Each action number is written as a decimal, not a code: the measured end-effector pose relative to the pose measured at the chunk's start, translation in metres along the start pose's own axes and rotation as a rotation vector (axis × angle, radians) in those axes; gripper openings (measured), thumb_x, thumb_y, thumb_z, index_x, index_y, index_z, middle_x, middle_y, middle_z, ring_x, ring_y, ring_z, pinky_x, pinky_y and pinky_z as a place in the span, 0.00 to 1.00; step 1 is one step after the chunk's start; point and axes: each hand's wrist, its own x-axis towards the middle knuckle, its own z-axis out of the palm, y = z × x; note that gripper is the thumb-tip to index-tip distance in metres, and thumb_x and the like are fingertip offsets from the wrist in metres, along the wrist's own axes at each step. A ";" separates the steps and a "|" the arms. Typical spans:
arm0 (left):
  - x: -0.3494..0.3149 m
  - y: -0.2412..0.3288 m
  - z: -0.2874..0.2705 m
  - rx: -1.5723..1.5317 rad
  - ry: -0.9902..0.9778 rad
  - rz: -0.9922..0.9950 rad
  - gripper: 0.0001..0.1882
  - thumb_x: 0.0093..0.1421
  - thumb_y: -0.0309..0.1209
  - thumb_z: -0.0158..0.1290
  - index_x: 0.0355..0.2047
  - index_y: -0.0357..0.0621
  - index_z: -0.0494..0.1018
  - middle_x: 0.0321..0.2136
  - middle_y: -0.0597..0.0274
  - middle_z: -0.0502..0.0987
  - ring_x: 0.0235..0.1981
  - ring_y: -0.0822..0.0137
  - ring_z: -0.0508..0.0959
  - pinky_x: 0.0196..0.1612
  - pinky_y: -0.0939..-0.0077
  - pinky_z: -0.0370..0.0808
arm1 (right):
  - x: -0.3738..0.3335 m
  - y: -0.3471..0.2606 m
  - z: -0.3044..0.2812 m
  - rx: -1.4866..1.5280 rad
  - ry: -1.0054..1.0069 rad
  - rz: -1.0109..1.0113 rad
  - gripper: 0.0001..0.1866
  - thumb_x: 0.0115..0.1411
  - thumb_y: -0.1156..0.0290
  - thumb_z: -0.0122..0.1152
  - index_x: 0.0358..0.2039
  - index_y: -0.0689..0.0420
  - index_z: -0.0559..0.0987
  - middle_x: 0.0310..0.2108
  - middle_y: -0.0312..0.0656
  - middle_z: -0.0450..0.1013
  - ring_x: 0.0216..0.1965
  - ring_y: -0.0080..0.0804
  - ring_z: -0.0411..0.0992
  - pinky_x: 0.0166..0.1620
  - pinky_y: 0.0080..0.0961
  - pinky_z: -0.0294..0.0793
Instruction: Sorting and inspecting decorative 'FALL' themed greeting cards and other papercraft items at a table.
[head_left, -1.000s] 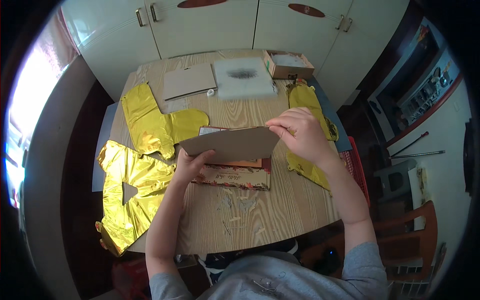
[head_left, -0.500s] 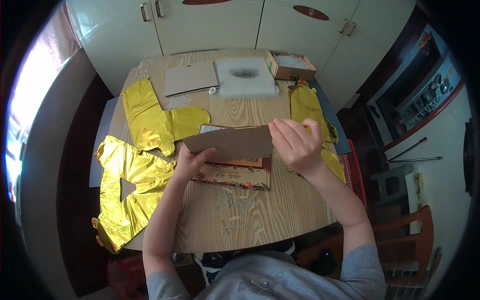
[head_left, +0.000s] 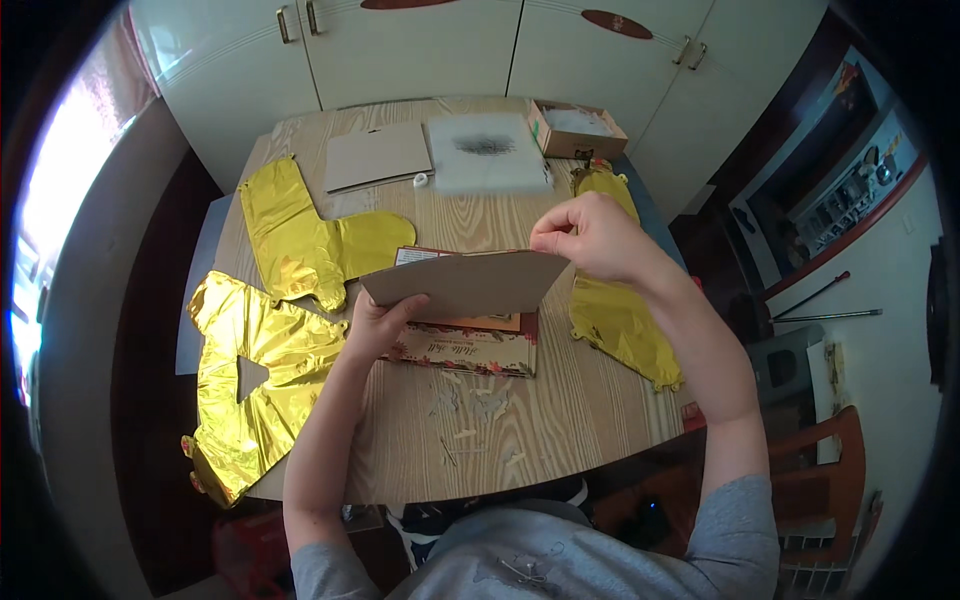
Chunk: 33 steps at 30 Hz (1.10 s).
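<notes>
A brown cardboard sheet (head_left: 468,286) is tilted up in front of me at the middle of the table. My left hand (head_left: 388,320) grips its left end, thumb on the near face and the other fingers hidden behind. At its upper right edge my right hand (head_left: 590,235) is pinched closed; whether it holds the board's edge or some small piece there I cannot make out. Below and behind the sheet lie flat printed cards (head_left: 470,350) with a floral border, partly covered by it.
Gold foil balloons, deflated, lie at left (head_left: 265,375), far left (head_left: 300,235) and right (head_left: 625,325). Paper scraps (head_left: 475,405) litter the near table. Farther back are a grey-brown board (head_left: 378,157), a white sheet with a dark smudge (head_left: 490,155), a small white roll (head_left: 421,181) and an open box (head_left: 578,130).
My right hand has moved up and turned inward, its fingers now pinched at the sheet's upper right edge. The left hand keeps its grip in nearly the same place.
</notes>
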 end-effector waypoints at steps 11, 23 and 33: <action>0.000 -0.003 -0.001 0.034 0.022 0.004 0.09 0.52 0.21 0.55 0.35 0.37 0.73 0.29 0.69 0.75 0.31 0.79 0.72 0.35 0.83 0.70 | 0.008 -0.005 -0.009 -0.817 0.147 -0.920 0.04 0.41 0.75 0.58 0.18 0.51 0.72 0.20 0.27 0.66 0.33 0.21 0.67 0.41 0.24 0.59; 0.000 0.004 0.001 0.007 0.003 0.030 0.09 0.52 0.21 0.54 0.36 0.37 0.73 0.30 0.69 0.75 0.32 0.79 0.72 0.37 0.83 0.70 | -0.053 -0.006 0.043 -0.481 0.227 -0.926 0.04 0.40 0.71 0.55 0.19 0.49 0.70 0.21 0.30 0.64 0.29 0.27 0.66 0.34 0.26 0.60; -0.001 0.002 -0.001 0.099 0.004 0.079 0.09 0.52 0.22 0.54 0.36 0.37 0.73 0.30 0.67 0.76 0.32 0.78 0.72 0.36 0.82 0.70 | -0.074 0.007 0.115 -0.526 0.094 -0.891 0.04 0.45 0.70 0.56 0.24 0.51 0.73 0.23 0.30 0.66 0.32 0.24 0.65 0.35 0.25 0.63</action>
